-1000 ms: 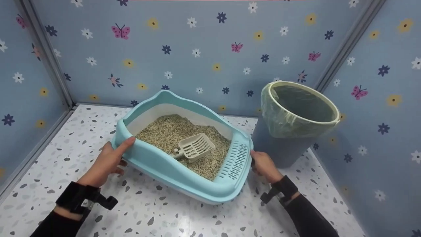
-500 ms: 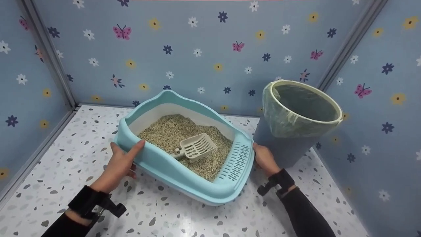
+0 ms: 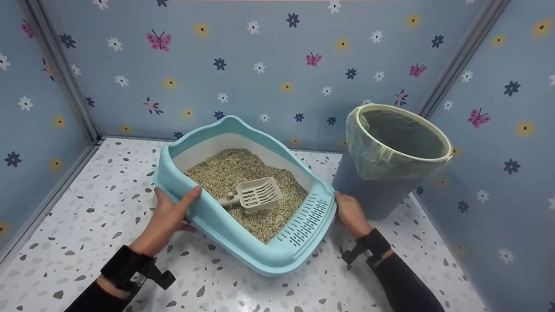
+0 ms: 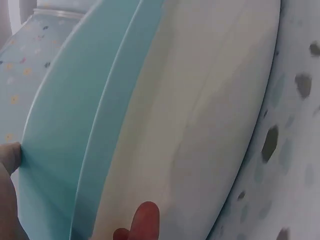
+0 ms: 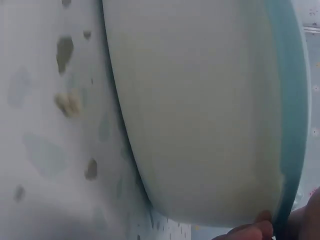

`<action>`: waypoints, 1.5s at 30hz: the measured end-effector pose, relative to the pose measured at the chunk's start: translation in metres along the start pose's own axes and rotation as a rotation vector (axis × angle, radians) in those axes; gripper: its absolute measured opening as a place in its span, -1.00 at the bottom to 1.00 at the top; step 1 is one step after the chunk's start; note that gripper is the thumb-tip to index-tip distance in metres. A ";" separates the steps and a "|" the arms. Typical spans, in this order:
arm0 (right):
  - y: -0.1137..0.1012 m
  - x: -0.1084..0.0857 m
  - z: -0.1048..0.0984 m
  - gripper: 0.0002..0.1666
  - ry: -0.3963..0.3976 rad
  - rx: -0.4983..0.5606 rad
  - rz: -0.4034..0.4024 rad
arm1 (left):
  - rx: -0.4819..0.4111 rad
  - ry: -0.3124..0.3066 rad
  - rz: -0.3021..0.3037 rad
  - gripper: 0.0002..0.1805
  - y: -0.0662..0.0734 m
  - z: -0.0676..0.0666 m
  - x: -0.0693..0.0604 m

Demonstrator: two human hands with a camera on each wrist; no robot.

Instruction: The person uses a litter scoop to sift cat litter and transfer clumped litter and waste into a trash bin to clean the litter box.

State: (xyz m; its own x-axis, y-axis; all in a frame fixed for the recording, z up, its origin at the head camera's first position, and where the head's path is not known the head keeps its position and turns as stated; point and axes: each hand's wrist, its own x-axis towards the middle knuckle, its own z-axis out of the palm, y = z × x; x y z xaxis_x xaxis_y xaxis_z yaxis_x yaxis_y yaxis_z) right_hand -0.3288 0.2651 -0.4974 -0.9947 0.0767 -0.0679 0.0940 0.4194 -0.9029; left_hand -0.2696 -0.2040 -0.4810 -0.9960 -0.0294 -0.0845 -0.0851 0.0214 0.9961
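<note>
A light-blue and white litter box (image 3: 234, 234) stands askew on the speckled surface, its low slotted end to the right. Inside lies a bed of tan litter (image 3: 230, 164), heaped toward the back. On it rests a beige slotted litter scoop (image 3: 260, 193), handle pointing left. My left hand (image 3: 167, 216) grips the near-left side, thumb at the blue rim; in the left wrist view its fingertips (image 4: 145, 220) touch the white outer wall. At the right end my right hand (image 3: 349, 212) pinches the rim, its fingers (image 5: 250, 232) beneath the edge in the right wrist view.
A grey-blue trash bin (image 3: 368, 195) with a translucent yellowish liner (image 3: 377, 162) stands close behind my right hand. Flower-patterned panels (image 3: 260, 56) enclose the speckled surface (image 3: 86, 195) at the back and both sides.
The litter box has turned clockwise: its back corner moved right and its front corner left. My left hand has shifted right along with it. My right hand keeps its hold on the rim.
</note>
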 end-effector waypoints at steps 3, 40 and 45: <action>-0.006 0.015 -0.002 -0.44 0.031 -0.099 0.004 | -0.006 0.003 0.023 0.45 -0.004 0.017 -0.013; -0.010 0.031 -0.013 -0.48 -0.225 -0.210 -0.092 | 0.150 -0.048 0.050 0.23 -0.005 0.019 -0.004; -0.003 0.013 -0.016 -0.50 -0.311 -0.109 -0.104 | 0.162 -0.124 0.067 0.12 -0.005 0.003 0.011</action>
State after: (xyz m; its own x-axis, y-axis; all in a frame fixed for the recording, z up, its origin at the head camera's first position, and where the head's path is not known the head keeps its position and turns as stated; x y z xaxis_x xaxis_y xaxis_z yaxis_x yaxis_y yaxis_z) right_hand -0.3412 0.2790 -0.4888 -0.9623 -0.2444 -0.1191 -0.0218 0.5061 -0.8622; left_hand -0.2800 -0.2016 -0.4868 -0.9945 0.1002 -0.0305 -0.0121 0.1797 0.9836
